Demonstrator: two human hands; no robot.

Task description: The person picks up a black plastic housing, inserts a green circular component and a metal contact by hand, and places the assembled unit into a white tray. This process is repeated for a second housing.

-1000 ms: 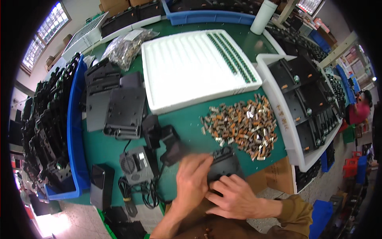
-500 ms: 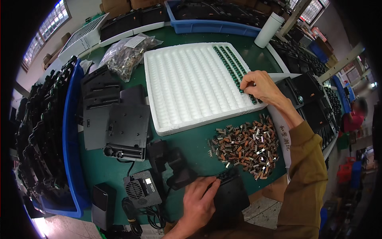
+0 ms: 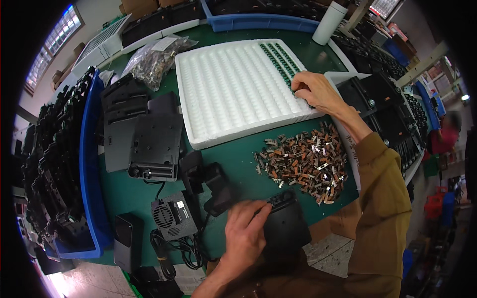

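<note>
Across the green table [image 3: 238, 161] lies the white foam tray [image 3: 223, 99], black housing [image 3: 287, 226] at the near edge, left hand [image 3: 244, 228] gripping its side, right hand [image 3: 319, 93] pinching narrow at small green parts [image 3: 280, 62], can't tell if holding one!

The right-hand grip [image 3: 320, 94] covers part of the rows of green parts [image 3: 279, 59] in the white foam tray [image 3: 223, 99]; whether its fingertips enclose an item cannot be determined. The left-hand grip [image 3: 246, 226] conceals part of the left side of the black panel [image 3: 288, 223], whose lower edge merges with shadow. The brown right sleeve [image 3: 382, 198] masks part of the white bin [image 3: 343, 76]; the lower picture edge crops both the sleeve and the left forearm [image 3: 218, 278]. Within the component pile [image 3: 308, 164], pieces overlap and fine detail is unresolvable. Wrinkled film obscures the contents of the bag [image 3: 154, 62]. The distant person [image 3: 444, 136] is blurred.
</note>
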